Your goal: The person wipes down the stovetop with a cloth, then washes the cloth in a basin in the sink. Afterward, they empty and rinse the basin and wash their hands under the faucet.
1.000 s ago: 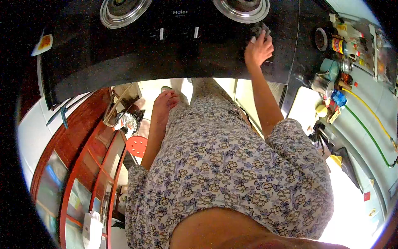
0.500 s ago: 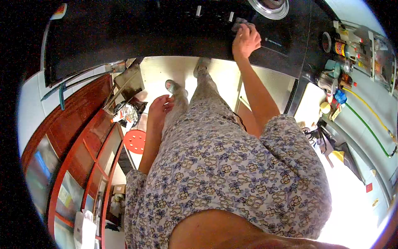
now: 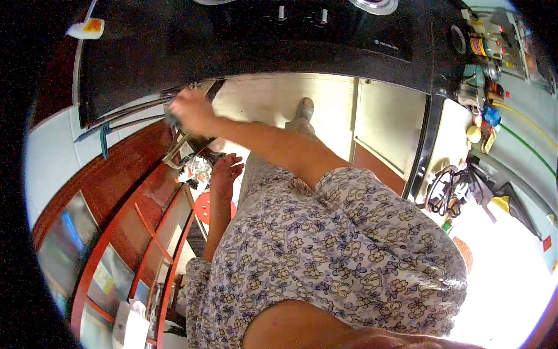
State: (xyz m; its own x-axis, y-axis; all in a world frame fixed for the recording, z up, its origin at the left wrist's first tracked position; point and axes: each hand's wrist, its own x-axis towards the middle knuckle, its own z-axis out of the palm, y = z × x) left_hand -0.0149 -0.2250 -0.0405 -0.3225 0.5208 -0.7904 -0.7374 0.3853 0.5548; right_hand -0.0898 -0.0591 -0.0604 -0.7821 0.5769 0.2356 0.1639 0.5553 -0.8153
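Note:
My right hand (image 3: 193, 111) reaches across my body to the front left end of the black cooktop (image 3: 261, 58), beside the rods at its edge. It is blurred, its fingers curled. A crumpled grey rag (image 3: 171, 118) shows dimly under it, partly hidden by the fingers. My left hand (image 3: 225, 174) hangs at my left side with loosely bent fingers apart and nothing in it. It is nearest a bag with silvery and white contents (image 3: 197, 168) and a red round stool (image 3: 210, 208). Two control knobs (image 3: 282, 14) stand on the cooktop.
A red-framed glass cabinet (image 3: 122, 232) runs along the left. To the right are bottles (image 3: 479, 46), a cutting board (image 3: 450, 131), dark cables (image 3: 444, 192) and a yellow hose (image 3: 526, 121). A white dish (image 3: 87, 29) sits at the cooktop's far left corner.
My right hand has swung from the right part of the cooktop, where it pressed the rag, to its front left end. My left hand stays low with its fingers apart. The view has shifted slightly.

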